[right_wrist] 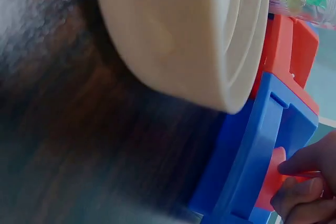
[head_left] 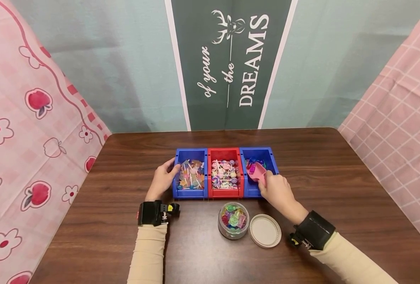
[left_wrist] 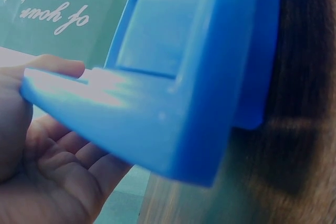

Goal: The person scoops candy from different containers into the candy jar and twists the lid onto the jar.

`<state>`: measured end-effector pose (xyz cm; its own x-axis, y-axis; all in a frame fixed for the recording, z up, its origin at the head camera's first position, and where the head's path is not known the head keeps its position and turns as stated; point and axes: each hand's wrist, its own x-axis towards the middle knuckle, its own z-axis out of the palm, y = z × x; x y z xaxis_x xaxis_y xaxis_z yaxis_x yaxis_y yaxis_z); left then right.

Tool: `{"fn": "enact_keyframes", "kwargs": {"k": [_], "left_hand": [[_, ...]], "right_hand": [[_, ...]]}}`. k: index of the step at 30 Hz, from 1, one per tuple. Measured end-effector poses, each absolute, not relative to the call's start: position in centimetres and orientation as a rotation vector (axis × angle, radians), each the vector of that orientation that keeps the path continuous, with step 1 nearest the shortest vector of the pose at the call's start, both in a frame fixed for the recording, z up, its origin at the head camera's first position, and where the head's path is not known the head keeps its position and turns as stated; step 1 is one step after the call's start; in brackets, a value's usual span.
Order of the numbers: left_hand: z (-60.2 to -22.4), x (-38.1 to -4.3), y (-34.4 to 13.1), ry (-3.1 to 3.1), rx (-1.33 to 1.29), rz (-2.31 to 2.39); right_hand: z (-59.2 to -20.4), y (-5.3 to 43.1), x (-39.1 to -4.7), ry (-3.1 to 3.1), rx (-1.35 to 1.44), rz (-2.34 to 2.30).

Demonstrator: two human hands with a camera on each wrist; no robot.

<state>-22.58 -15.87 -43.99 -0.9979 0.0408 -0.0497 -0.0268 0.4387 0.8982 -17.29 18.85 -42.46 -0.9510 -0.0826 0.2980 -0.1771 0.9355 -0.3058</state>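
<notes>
On the left, my left hand grips the side wall of the left blue bin, which holds small clear and coloured lollipops. The left wrist view shows the thumb and fingers on either side of the blue bin's wall. My right hand holds a pink scoop inside the right blue bin. Bright purple and blue pieces lie in that bin, and a purple one sits in the scoop. In the right wrist view, fingers pinch the scoop's handle, partly behind the bin wall.
Between the blue bins stands a red bin full of striped lollipops. A clear jar of colourful candy-like pieces stands in front, with a cream lid beside it. The brown table meets a fabric backdrop.
</notes>
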Motion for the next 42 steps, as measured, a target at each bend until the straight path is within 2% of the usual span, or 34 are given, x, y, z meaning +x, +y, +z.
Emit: {"fn": "enact_keyframes", "kwargs": {"k": [15, 42], "left_hand": [[-43.8, -22.5, -15.8, 2.609, -0.027, 1.604], [-44.0, -22.7, -15.8, 2.612, -0.032, 1.621]], "right_hand": [[-42.4, 18.6, -18.9, -2.930, 0.097, 0.623], [-43.0, 19.3, -17.0, -2.754, 0.158, 0.618]]}}
